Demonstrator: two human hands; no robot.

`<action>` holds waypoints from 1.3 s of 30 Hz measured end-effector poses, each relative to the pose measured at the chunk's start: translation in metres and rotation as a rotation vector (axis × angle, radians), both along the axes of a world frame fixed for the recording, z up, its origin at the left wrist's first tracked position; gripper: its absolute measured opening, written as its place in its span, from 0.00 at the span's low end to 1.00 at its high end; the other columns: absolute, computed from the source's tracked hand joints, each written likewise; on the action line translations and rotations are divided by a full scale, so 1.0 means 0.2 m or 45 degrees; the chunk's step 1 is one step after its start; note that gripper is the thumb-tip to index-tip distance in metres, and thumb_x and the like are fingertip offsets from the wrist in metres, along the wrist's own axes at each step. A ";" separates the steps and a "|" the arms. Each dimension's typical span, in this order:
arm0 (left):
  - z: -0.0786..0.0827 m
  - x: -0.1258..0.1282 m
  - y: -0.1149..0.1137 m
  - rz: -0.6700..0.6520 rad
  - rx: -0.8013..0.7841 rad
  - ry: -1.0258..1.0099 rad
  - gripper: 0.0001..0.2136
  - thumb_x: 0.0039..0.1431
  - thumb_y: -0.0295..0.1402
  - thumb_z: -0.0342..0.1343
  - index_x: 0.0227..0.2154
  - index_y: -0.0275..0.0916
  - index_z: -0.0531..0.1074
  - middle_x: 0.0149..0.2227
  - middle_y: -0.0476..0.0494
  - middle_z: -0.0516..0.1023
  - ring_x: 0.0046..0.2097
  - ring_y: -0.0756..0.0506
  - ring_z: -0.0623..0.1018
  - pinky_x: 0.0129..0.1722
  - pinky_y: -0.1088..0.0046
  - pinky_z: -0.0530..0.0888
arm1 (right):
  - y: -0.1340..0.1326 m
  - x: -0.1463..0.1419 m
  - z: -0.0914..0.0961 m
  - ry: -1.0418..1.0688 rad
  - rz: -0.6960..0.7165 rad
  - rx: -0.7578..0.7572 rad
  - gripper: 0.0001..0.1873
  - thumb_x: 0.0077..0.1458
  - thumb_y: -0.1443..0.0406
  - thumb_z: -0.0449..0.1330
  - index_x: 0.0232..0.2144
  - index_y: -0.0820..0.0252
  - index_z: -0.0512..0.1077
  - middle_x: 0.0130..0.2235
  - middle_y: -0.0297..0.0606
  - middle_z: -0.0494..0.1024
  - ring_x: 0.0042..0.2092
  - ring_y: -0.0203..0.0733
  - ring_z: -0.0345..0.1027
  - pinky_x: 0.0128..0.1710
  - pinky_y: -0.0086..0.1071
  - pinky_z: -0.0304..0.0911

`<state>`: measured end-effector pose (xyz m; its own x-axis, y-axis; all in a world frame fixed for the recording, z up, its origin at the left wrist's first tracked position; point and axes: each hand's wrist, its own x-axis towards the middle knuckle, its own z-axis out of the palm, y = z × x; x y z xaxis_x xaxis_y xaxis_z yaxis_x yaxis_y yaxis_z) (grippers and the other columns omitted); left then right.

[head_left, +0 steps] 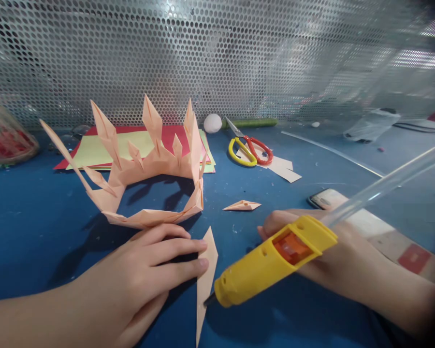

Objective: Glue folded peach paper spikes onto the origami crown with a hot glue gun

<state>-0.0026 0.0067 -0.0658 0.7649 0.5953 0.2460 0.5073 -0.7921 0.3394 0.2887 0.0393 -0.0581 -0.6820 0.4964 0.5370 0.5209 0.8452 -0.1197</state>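
My right hand (322,241) is wrapped round a yellow hot glue gun (253,270) with a clear glue stick (384,183) sticking out of its back. The gun's dark nozzle touches the lower part of a long, folded peach paper piece (207,270). Two fingertips of my left hand (155,261) press that piece onto the table, the fingers stretched out and the thumb tucked below. Just beyond my left hand stands a peach paper crown (155,217) with tall and short folded points. A small folded paper point (242,206) lies to the crown's right.
Scissors (252,152) with yellow and red handles lie on paper scraps (284,169). Coloured sheets (76,157) lie behind the crown, near a white ball (212,123). A phone (326,198) and a pale box (395,241) sit by my right arm. Perforated metal (217,63) closes the back.
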 end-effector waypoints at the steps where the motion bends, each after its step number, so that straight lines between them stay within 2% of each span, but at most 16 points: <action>1: 0.00 0.00 0.00 -0.005 0.004 -0.006 0.26 0.61 0.20 0.41 0.57 0.52 0.64 0.60 0.65 0.67 0.63 0.56 0.58 0.65 0.84 0.48 | 0.00 0.00 0.01 0.002 0.004 -0.018 0.12 0.69 0.59 0.43 0.35 0.51 0.62 0.24 0.29 0.74 0.21 0.31 0.69 0.19 0.24 0.62; 6: 0.00 0.00 0.01 -0.023 0.017 -0.007 0.25 0.61 0.21 0.41 0.57 0.51 0.64 0.60 0.65 0.67 0.62 0.57 0.58 0.65 0.84 0.47 | -0.03 -0.03 0.04 0.011 0.008 -0.101 0.13 0.69 0.60 0.45 0.30 0.52 0.60 0.21 0.26 0.69 0.23 0.30 0.70 0.21 0.20 0.62; 10: 0.00 0.00 0.01 -0.018 0.014 0.000 0.25 0.61 0.21 0.41 0.57 0.51 0.64 0.61 0.66 0.66 0.62 0.56 0.58 0.65 0.84 0.48 | -0.02 -0.03 0.03 0.024 -0.004 -0.109 0.12 0.68 0.61 0.47 0.31 0.52 0.61 0.21 0.26 0.68 0.21 0.30 0.67 0.20 0.22 0.60; 15: 0.00 0.01 0.01 -0.022 0.021 -0.008 0.26 0.60 0.21 0.41 0.57 0.51 0.64 0.60 0.65 0.67 0.63 0.56 0.58 0.65 0.82 0.48 | -0.02 -0.04 0.01 0.030 0.007 -0.176 0.13 0.68 0.62 0.48 0.28 0.52 0.59 0.19 0.24 0.63 0.19 0.29 0.63 0.18 0.21 0.58; 21: 0.00 0.00 0.00 -0.002 0.022 0.004 0.26 0.61 0.21 0.42 0.58 0.52 0.64 0.61 0.67 0.66 0.63 0.57 0.57 0.65 0.84 0.47 | -0.03 -0.03 0.02 0.050 -0.024 -0.055 0.13 0.69 0.59 0.45 0.32 0.52 0.61 0.24 0.27 0.73 0.21 0.30 0.69 0.20 0.23 0.62; 26: 0.00 0.00 0.00 0.011 0.039 -0.006 0.26 0.60 0.21 0.42 0.57 0.52 0.65 0.60 0.66 0.68 0.62 0.56 0.60 0.65 0.82 0.50 | -0.03 -0.04 0.01 0.062 -0.007 -0.099 0.14 0.68 0.61 0.46 0.28 0.52 0.59 0.22 0.27 0.72 0.21 0.31 0.69 0.18 0.22 0.61; 29: 0.00 0.00 0.00 0.024 0.028 -0.012 0.25 0.61 0.21 0.43 0.56 0.52 0.66 0.59 0.63 0.70 0.61 0.54 0.63 0.64 0.79 0.56 | -0.03 -0.04 0.00 0.074 -0.040 -0.074 0.12 0.68 0.62 0.48 0.30 0.52 0.62 0.22 0.26 0.74 0.20 0.31 0.69 0.19 0.23 0.62; 32: 0.01 0.00 0.00 0.022 0.002 -0.020 0.25 0.61 0.20 0.43 0.56 0.52 0.66 0.59 0.61 0.70 0.61 0.52 0.65 0.63 0.76 0.60 | -0.02 -0.04 0.00 0.088 -0.006 -0.128 0.11 0.66 0.62 0.49 0.30 0.52 0.62 0.23 0.27 0.73 0.21 0.32 0.69 0.19 0.24 0.62; 36: 0.01 0.00 0.00 0.020 -0.001 -0.019 0.25 0.61 0.21 0.43 0.57 0.52 0.65 0.60 0.61 0.70 0.61 0.51 0.64 0.63 0.74 0.61 | -0.03 -0.03 -0.01 0.081 0.009 -0.203 0.11 0.66 0.64 0.50 0.29 0.52 0.60 0.20 0.24 0.65 0.18 0.32 0.64 0.17 0.25 0.58; 39: 0.00 0.00 0.00 0.022 0.009 -0.018 0.25 0.62 0.21 0.43 0.57 0.52 0.65 0.60 0.62 0.70 0.61 0.52 0.63 0.64 0.77 0.58 | -0.03 -0.02 -0.03 0.121 0.020 -0.195 0.08 0.65 0.65 0.51 0.31 0.52 0.61 0.22 0.25 0.68 0.21 0.32 0.66 0.19 0.24 0.60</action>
